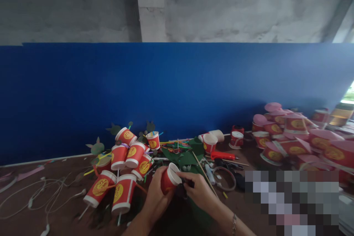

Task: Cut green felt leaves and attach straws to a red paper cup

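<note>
Paper cup (167, 182), likely light, crushable, best gripped near its rim, was clasped by the left hand (156, 191); the right hand (199, 190) pinched a dark tool (181, 190) at three o'clock.

- Upper wall (235, 3): bare grey concrete, patchy in tone.
- Column (151, 3): paler than the wall beside it; a crack-like horizontal line crosses it.
- Blue band (177, 88): spans the full width below the concrete, with a straight upper edge.
- White earphone cable (30, 202): lies in loose, tangled loops at the left of the brown tabletop (69, 225).
- Pink strip (31, 171): flat, near the tabletop's far edge, beyond the cable.
- Amber-coloured container (341, 114): far right, blurred; contents cannot be determined.
</note>
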Tool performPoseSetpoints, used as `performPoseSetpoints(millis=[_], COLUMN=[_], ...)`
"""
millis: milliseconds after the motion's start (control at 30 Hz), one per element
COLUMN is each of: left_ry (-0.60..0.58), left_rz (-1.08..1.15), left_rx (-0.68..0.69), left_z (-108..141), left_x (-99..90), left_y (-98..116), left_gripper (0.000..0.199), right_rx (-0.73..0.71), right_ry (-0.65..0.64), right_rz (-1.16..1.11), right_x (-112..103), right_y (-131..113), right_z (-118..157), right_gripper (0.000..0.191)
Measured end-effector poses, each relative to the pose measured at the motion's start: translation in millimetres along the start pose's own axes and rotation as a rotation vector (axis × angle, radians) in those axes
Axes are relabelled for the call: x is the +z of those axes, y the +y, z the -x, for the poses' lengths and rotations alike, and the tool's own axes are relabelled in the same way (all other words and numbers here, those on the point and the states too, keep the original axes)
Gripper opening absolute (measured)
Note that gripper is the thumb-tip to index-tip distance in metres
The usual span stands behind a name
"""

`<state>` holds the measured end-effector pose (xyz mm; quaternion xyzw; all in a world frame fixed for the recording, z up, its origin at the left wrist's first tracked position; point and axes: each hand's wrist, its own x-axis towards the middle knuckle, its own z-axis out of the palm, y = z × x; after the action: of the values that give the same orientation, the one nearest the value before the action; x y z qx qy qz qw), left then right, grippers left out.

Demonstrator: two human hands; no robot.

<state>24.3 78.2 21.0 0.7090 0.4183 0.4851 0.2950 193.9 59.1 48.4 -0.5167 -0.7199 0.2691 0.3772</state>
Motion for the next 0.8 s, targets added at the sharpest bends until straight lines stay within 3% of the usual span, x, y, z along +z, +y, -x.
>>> performPoseSetpoints(millis=[200, 400, 533, 700, 800], left_ry=[0.015, -0.027, -0.019, -0.002, 0.019], left_rz=[-0.055, -0.067, -0.096, -0.092, -0.147], left_rx=[0.074, 0.07, 0.101, 0.113, 0.14], left_z=[0, 0, 1, 2, 2], left_x=[3.0, 2.3, 2.4, 2.3, 3.1], left_y=[-6, -5, -8, -10, -13], left_gripper=[0.047, 0.045, 0.045, 0.047, 0.047], right_rx=[-0.155, -0.043, -0.138, 0.048, -0.048], right_ry=[-0.032, -0.013, 0.007, -0.017, -0.007], right_rz=[0.351, 0.051, 0.241, 0.062, 0.155], right_x=[-2, 1, 3, 6, 5], right_y=[-4, -1, 1, 3, 2], right_z=[5, 1, 2, 0, 1], right_gripper=[0.052, 0.05, 0.048, 0.046, 0.048])
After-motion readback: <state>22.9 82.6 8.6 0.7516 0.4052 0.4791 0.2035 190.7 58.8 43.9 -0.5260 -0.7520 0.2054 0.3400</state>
